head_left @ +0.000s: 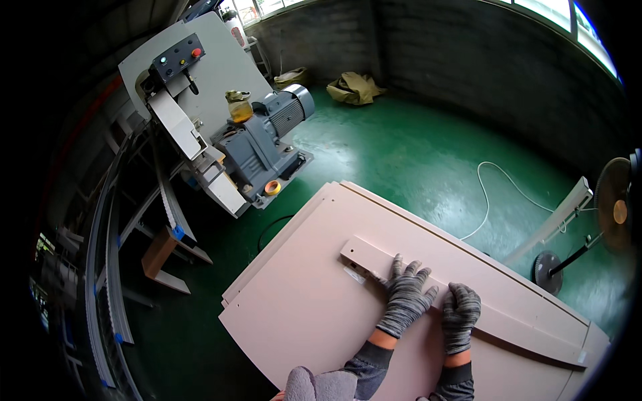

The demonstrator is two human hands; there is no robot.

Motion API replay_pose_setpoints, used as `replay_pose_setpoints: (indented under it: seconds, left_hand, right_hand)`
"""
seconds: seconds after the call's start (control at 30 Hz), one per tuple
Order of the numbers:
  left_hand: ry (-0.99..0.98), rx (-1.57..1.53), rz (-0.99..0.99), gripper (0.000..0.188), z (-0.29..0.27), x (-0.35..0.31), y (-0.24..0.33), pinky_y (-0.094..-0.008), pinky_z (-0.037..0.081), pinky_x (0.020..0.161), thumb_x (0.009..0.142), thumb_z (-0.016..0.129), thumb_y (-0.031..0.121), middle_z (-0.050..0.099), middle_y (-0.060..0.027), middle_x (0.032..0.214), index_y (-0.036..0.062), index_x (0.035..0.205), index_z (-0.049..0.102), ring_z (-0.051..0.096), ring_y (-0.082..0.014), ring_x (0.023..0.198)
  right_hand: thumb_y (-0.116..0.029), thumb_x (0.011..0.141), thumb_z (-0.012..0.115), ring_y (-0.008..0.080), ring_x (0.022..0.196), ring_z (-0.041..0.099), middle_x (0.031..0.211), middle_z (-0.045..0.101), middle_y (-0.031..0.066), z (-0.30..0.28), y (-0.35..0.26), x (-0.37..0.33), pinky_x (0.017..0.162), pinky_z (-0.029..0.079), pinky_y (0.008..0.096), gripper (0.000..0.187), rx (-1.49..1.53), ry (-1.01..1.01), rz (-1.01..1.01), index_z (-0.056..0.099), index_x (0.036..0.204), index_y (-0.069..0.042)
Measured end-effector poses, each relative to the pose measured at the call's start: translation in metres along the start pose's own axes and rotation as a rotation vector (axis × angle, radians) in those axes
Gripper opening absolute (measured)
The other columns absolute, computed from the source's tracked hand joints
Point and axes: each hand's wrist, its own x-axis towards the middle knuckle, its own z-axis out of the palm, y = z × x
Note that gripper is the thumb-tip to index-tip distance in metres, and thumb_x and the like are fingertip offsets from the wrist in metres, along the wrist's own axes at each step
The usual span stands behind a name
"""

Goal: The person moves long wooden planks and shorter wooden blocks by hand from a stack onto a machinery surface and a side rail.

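Observation:
A long, narrow pinkish-beige bar (528,335) with a small hole near its far end lies across a wide panel (294,287) of the same colour. My left hand (406,299), in a grey striped knit glove, rests on the bar with its fingers spread. Just to its right is my right hand (461,314), gloved alike, its fingers curled down at the bar. Whatever those curled fingers hold, if anything, is hidden. Beside the bar's far end, a small white label (354,275) shows on the panel.
Beyond the panel stands a grey machine with a motor (291,110), a control box (177,59) and a tape roll (272,188). Roller rails (107,267) run along the left. A pedestal fan (548,271) and a white cable (479,200) occupy the right floor.

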Motion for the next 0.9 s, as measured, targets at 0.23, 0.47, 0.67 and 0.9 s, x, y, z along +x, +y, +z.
replay_pose_setpoints:
  seconds: [0.23,0.47,0.67,0.9]
  left_hand:
    - [0.024,-0.017,0.003,0.051,0.0009,-0.0008,0.0006,-0.0561,0.021,0.117,0.08,0.071,0.043,0.057,-0.015,0.132,0.0077,0.117,0.07,0.029,-0.0474,0.138]
    - [0.088,-0.013,0.046,0.05,0.0045,-0.0015,-0.0032,-0.0578,0.024,0.115,0.079,0.072,0.043,0.057,-0.0163,0.132,0.0076,0.115,0.07,0.03,-0.0478,0.136]
    - [0.074,-0.018,0.045,0.051,0.0048,-0.0014,-0.0033,-0.0561,0.024,0.116,0.079,0.072,0.043,0.057,-0.0173,0.132,0.0068,0.115,0.07,0.03,-0.0482,0.137]
    - [0.043,-0.035,0.028,0.05,0.0024,-0.001,-0.0024,-0.0561,0.023,0.116,0.079,0.072,0.042,0.058,-0.0179,0.131,0.0063,0.115,0.07,0.03,-0.0483,0.137]
  right_hand:
    - [-0.004,0.075,0.064,0.0335,0.085,0.063,0.09,0.068,0.0138,-0.0012,0.0011,0.0011,0.082,0.048,0.0434,0.019,0.015,0.005,-0.011,0.069,0.094,-0.006]
    - [-0.003,0.075,0.064,0.033,0.084,0.064,0.09,0.068,0.0135,0.0,0.0028,0.0017,0.083,0.049,0.0434,0.019,0.034,0.02,-0.023,0.069,0.093,-0.006]
    - [-0.003,0.075,0.065,0.0333,0.085,0.064,0.09,0.068,0.014,-0.0007,0.0016,0.001,0.083,0.049,0.0431,0.019,0.034,0.025,-0.009,0.069,0.093,-0.006]
    - [-0.002,0.076,0.064,0.0338,0.084,0.064,0.089,0.068,0.0145,0.0014,0.0028,0.0001,0.082,0.049,0.0434,0.017,0.031,0.046,-0.005,0.069,0.092,-0.005]
